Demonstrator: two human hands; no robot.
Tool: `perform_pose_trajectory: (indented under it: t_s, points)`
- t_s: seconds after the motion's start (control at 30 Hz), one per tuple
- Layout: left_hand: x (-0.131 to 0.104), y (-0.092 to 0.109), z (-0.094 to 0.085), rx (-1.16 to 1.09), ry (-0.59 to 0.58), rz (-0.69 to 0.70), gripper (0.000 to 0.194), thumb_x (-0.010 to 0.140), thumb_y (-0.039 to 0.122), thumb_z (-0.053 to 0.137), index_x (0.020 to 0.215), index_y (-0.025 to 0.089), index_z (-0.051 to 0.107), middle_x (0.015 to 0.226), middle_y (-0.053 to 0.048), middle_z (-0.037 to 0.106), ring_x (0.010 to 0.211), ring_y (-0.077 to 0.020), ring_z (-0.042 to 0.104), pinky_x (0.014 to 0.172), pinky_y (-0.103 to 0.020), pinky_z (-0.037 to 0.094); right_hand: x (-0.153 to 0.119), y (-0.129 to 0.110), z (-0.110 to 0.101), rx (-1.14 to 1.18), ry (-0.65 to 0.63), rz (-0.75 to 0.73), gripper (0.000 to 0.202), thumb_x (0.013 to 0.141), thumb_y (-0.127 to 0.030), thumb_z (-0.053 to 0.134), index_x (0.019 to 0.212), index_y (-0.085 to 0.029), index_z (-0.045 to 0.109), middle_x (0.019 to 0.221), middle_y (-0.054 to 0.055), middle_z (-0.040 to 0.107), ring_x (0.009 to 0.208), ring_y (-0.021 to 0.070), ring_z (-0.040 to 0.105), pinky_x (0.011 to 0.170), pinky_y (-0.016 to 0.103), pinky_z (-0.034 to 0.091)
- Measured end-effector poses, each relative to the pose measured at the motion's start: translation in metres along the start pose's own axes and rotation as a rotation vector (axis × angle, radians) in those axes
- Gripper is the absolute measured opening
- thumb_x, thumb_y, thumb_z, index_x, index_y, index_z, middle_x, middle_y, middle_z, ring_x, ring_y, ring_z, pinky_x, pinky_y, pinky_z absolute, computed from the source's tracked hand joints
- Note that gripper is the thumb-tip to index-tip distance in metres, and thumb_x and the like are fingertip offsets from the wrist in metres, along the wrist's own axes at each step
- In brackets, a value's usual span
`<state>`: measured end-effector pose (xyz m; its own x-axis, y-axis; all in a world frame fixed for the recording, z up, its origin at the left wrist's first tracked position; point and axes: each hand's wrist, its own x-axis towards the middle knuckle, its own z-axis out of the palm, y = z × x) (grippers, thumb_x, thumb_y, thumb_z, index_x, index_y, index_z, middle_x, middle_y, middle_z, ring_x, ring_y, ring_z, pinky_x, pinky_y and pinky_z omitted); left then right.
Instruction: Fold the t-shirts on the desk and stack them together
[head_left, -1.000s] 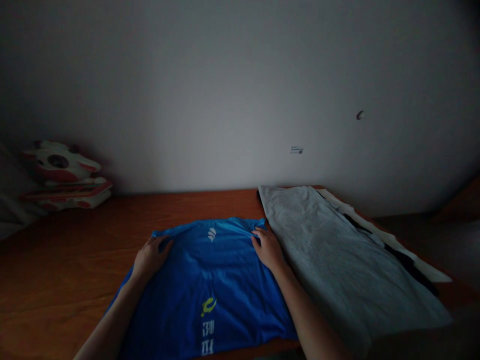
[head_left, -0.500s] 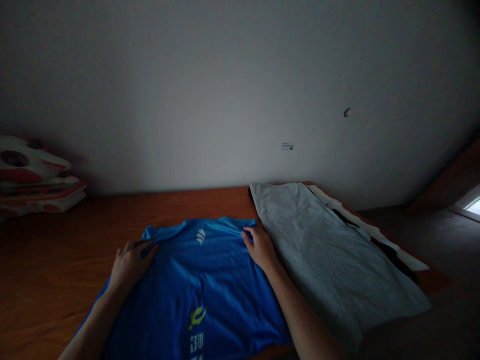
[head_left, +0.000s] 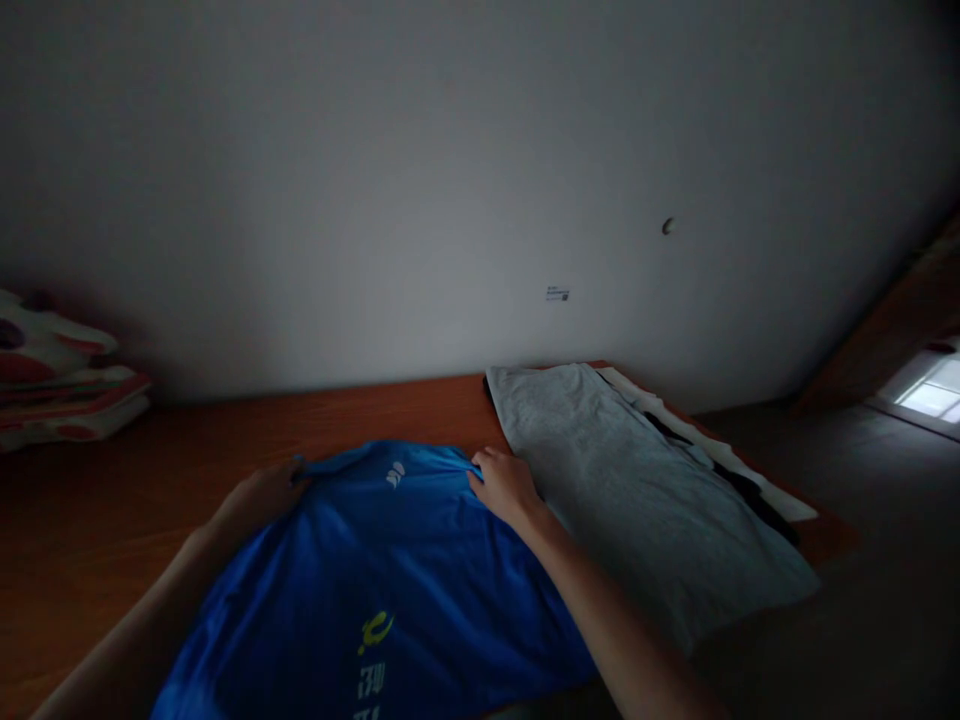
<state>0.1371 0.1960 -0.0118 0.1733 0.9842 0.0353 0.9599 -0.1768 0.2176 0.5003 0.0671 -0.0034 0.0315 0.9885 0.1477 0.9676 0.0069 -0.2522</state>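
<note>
A blue shirt with a small white logo, a yellow-green mark and white lettering lies in front of me, its lower end cut off by the frame. My left hand is closed on its far left corner. At the far right corner, my right hand pinches the cloth between thumb and fingers. The far edge of the shirt stretches between both hands, slightly bunched at each grip. Right beside my right forearm lies a grey garment, spread flat on top of other clothes.
Black and white cloth shows from under the grey garment's right side. A folded red-and-white patterned bundle sits at the far left on the wooden surface. A grey wall rises behind, bearing a small label.
Both hands have closed on the shirt's far corners, where they earlier lay with fingers extended. The far edge is gathered, and the view has shifted a little to the right.
</note>
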Motion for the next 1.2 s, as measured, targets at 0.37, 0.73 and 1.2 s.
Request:
perform_pose_trajectory:
  t_s: [0.37, 0.73, 1.2]
  points:
    - [0.078, 0.195, -0.075, -0.457, 0.065, 0.179, 0.031, 0.094, 0.03, 0.053, 0.117, 0.011, 0.059, 0.108, -0.011, 0.076, 0.082, -0.0204, 0.073, 0.077, -0.031, 0.058, -0.108, 0.023, -0.118, -0.256, 0.323, 0.148, 0.011, 0.097, -0.026, 0.056, 0.093, -0.022, 0.065, 0.092, 0.004, 0.072, 0.072, 0.0177, 0.069, 0.056, 0.027, 0.037]
    - [0.091, 0.411, -0.022, -0.469, -0.077, 0.925, 0.075, 0.092, 0.051, 0.057, 0.154, 0.014, 0.039, 0.163, -0.016, 0.039, 0.15, -0.0327, 0.037, 0.12, -0.046, 0.035, -0.119, 0.168, -0.155, -0.425, 0.018, 0.821, 0.032, 0.087, -0.037, 0.068, 0.112, -0.017, 0.071, 0.107, 0.02, 0.075, 0.099, 0.0336, 0.072, 0.077, 0.041, 0.053]
    - [-0.021, 0.1, 0.062, -0.158, 0.089, 0.596, 0.045, 0.097, 0.051, 0.044, 0.118, 0.022, 0.072, 0.135, -0.01, 0.068, 0.122, -0.0268, 0.066, 0.11, -0.044, 0.05, -0.04, 0.073, -0.05, -0.154, 0.086, 0.267, 0.024, 0.096, -0.031, 0.054, 0.107, -0.018, 0.07, 0.113, 0.016, 0.071, 0.103, 0.0285, 0.068, 0.084, 0.037, 0.051]
